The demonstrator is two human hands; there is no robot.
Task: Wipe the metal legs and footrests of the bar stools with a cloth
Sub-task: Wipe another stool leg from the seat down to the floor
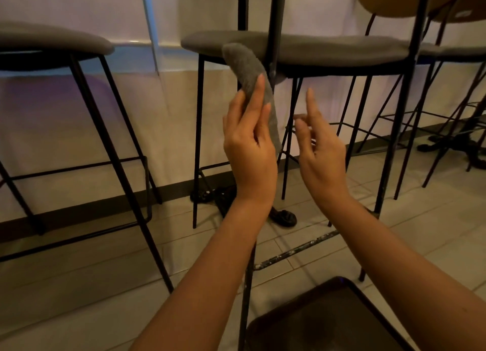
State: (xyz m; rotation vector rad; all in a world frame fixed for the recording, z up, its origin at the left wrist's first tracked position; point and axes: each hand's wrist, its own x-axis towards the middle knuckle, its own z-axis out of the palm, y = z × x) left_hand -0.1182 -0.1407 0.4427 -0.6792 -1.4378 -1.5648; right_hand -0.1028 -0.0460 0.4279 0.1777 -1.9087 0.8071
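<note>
My left hand (248, 143) holds a grey folded cloth (247, 69) upright, fingers laid along its left side, in front of the middle bar stool's grey seat (328, 48). To its right, my right hand (319, 145) hovers apart from the cloth, its index finger raised and the other fingers loosely bent, holding nothing. Both hands are in front of the stool's thin black metal legs (289, 129). A scuffed, paint-flecked footrest bar (297, 250) runs low between the legs below my forearms. Another stool (47, 43) with black legs stands at the left.
A dark chair seat (328, 321) lies at the bottom right, close to me. More stools and a wooden chair back (389, 1) crowd the right. An ornate black table base (452, 143) sits on the tiled floor at far right; a white wall is behind.
</note>
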